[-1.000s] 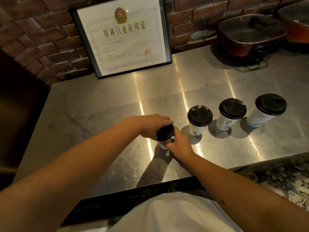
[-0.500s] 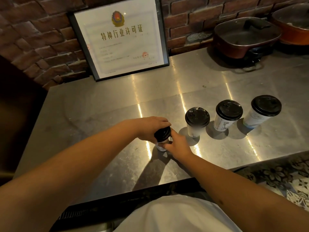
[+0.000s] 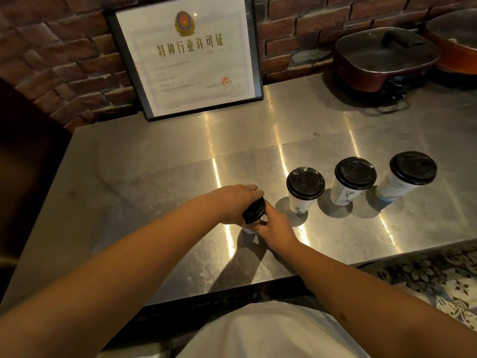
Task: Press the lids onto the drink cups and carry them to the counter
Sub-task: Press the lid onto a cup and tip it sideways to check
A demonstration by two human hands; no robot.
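Note:
A small white paper cup [image 3: 248,229] stands on the steel counter [image 3: 154,177], mostly hidden by my hands. Its black lid [image 3: 254,211] sits on top, tilted toward me. My left hand [image 3: 236,200] curls over the lid from the left and grips its rim. My right hand [image 3: 275,223] holds the cup body from the right. Three more white cups with black lids stand in a row to the right: the nearest [image 3: 304,188], the middle [image 3: 353,178] and the far one [image 3: 410,173].
A framed certificate [image 3: 188,55] leans against the brick wall at the back. Two dark lidded pans [image 3: 384,58] sit at the back right. The counter's front edge runs just before my body, with patterned floor tiles [image 3: 438,280] at lower right.
Both hands stay on the same cup and lid. The view has shifted slightly; the hands have barely moved.

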